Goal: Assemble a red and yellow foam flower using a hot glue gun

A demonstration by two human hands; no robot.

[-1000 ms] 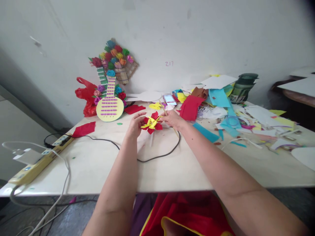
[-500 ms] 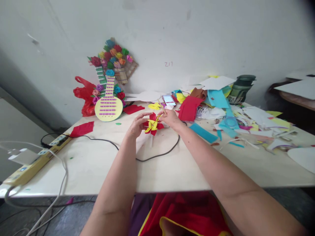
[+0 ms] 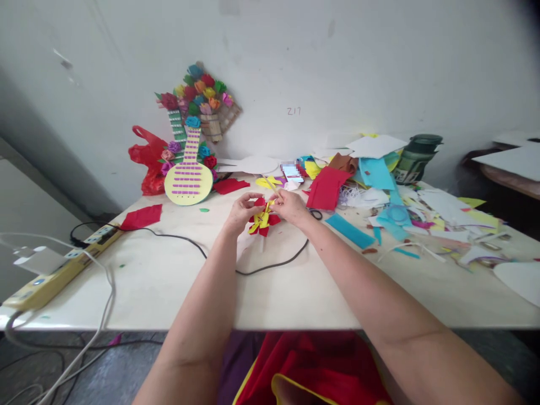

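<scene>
White table (image 3: 169,298), pale wall (image 3: 358,67) beyond fingers; paper scraps (image 3: 439,205) to their right. Left hand (image 3: 242,211) and right hand (image 3: 292,206) pinch red-yellow flower (image 3: 264,227) between them, thin stick (image 3: 269,184) in right's grip. Versus a second ago: flower turned, left fingertips nearer right's. Near edge well short of fingers, black cable (image 3: 278,265) crossing between.
</scene>
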